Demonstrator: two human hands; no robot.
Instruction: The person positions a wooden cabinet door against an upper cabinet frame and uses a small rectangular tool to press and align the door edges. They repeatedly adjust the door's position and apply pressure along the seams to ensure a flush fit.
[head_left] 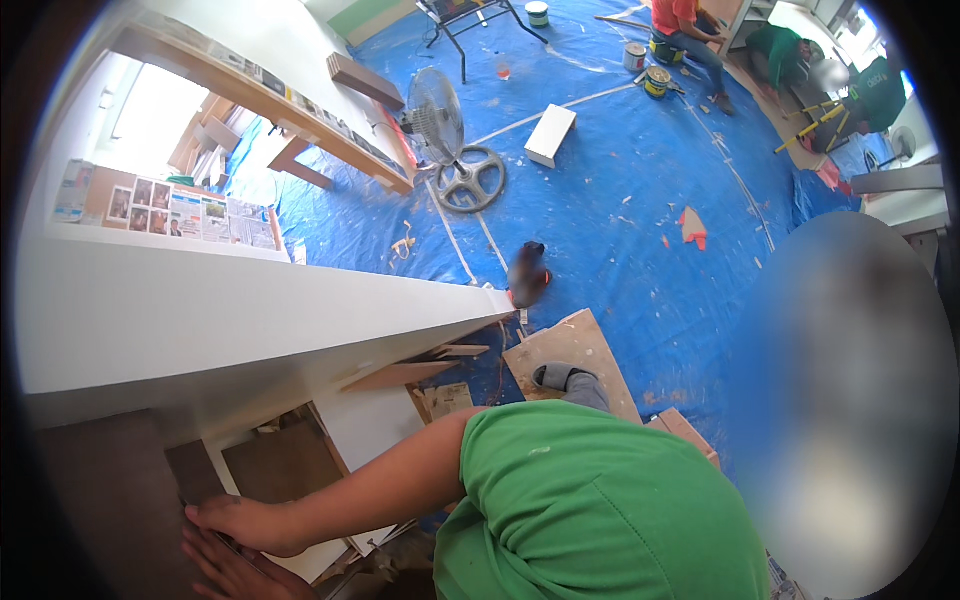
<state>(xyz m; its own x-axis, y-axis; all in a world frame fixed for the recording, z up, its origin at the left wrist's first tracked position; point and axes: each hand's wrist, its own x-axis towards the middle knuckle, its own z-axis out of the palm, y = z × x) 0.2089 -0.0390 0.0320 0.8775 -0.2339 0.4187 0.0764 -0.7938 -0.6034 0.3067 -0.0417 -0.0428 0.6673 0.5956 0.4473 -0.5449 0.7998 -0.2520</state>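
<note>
Pressing a brown panel against the white cabinet

Starting at the far left, we are leaning over a dark brown panel [110, 500] that is sitting low against the base of the white counter [200, 310]. We are judging the step in hand to be seating or lining up this panel, not carrying it.

Our left hand [240, 522] is lying flat along the panel's right edge, fingers stretched out and closing around nothing. Our right hand [228, 575] is resting just below it, fingers spread and palm down, touching the same surface. Its wrist is being cut off by the lower rim, so we are not seeing the whole of it. Neither hand is gripping anything.

Just right of the hands, a white board [365, 420] and a brown inner shelf [270, 465] are showing inside the open carcass. Loose wood strips are lying nearby.

Further right, a plywood offcut [570, 345] is lying on the blue tarpaulin [620, 200], and a floor fan [440, 120] is standing well beyond it.

As we are judging it, the next move is calling for steady, even pressure from both palms. It is also calling for a check that the panel's edge is meeting the white board squarely.
</note>
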